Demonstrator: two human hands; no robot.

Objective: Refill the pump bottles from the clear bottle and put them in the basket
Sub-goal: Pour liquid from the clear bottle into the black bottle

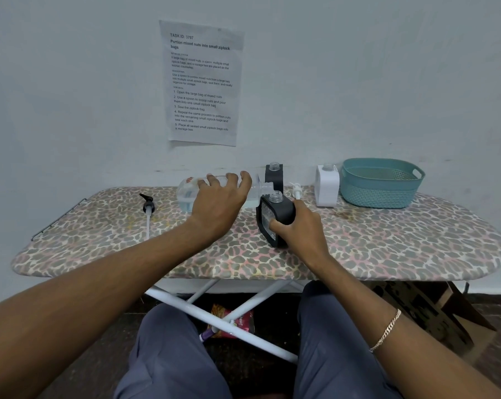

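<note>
At frame centre, the clear plastic bottle [186, 194] is gripped sideways by the left hand [221, 203], mouth near the tilted black square pump bottle [278, 212] (uncapped), which is clasped by the right hand [301, 229] to steady pouring.

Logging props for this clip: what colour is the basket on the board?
The basket is teal, seen best in the head view.

Wall sheet [202, 82] ahead of me: "TASK ID 3797", heading "Portion mixed nuts into small ziplock bags", steps numbered 1–5. Black bottle [275, 218] label print unreadable.
</note>
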